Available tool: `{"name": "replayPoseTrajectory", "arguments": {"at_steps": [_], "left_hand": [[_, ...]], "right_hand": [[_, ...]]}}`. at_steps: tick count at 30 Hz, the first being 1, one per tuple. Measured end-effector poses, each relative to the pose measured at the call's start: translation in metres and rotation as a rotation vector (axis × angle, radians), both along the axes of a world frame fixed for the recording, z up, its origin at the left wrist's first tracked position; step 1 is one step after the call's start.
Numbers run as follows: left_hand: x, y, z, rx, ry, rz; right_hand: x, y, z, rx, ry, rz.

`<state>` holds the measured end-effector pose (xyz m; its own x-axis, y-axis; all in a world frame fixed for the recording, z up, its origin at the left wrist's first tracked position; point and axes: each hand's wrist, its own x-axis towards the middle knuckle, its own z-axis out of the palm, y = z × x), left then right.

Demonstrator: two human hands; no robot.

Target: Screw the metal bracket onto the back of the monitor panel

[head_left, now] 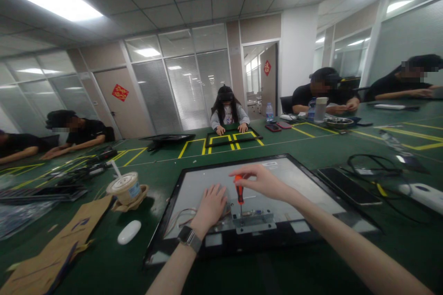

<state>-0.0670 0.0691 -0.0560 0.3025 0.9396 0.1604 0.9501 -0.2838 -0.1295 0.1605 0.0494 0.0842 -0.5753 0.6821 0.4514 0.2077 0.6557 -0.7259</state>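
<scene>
R hand (259, 180) is raised over the panel (197, 179), forearm coming in from the lower R and crossing the panel's R half on a diagonal; wrist roughly level, back of hand up. Thumb & fingertips are pinched round the top of the screwdriver (239, 188), a red/blk handle, the other fingers loosely curled. Driver stands near upright, shaft pointing down to the metal bracket (256, 225) at the panel's near edge, approx mid-width; can't tell if the tip sits in a screw. L hand (212, 203) is open, palm down, flat on the panel's grey back just L of the bracket, fingers pointing away from the wearer & slightly apart, thumb side twd the bracket. Nothing seen gripped there, tho underside is hidden. L forearm rises from bottom centre, w/ a watch (189, 238) at the wrist; thin wires (176, 218) run on the panel just L of that hand. Panel lies flat on the green desk (159, 173), blk frame all round, b/w a lidded cup (123, 188) on the L & a dark phone-like slab (348, 186) on the R.
</scene>
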Motion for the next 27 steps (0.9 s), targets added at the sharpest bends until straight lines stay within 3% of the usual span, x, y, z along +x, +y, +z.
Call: {"name": "replayPoseTrajectory", "arguments": {"at_steps": [9, 17, 23, 27], "left_hand": [[-0.003, 0.003, -0.008, 0.027, -0.01, -0.031], [-0.001, 0.0, -0.001, -0.025, -0.02, 0.008], [-0.001, 0.0, 0.002, -0.019, 0.009, -0.029], [0.0, -0.002, 0.002, -0.001, 0.008, -0.028]], "right_hand": [[0.001, -0.005, 0.005, -0.035, -0.049, 0.099], [0.001, -0.001, 0.0, 0.013, -0.029, 0.023], [0.008, -0.002, 0.008, -0.051, -0.049, 0.157], [0.006, 0.002, 0.003, -0.103, -0.039, 0.156]]}}
